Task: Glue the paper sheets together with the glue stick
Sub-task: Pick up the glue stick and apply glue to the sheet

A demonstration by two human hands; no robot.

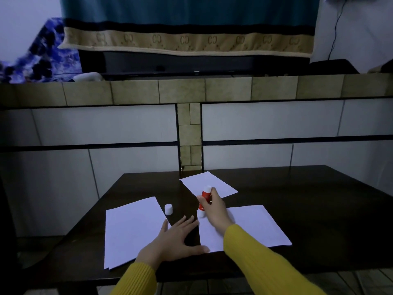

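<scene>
Glue stick [203, 201], uncapped, sits in the right hand [213, 206] grip on paper [251, 226]; left hand [176, 239] lies flat, fingers spread.

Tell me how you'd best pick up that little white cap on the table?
Pinch the cap across its round side wall, coming straight down from above. It is a short cylinder that appears to stand on end on the bare table, apart from the sheets, with free space all round. The left hand lies open nearby; the right hand already holds the glue stick.
</scene>
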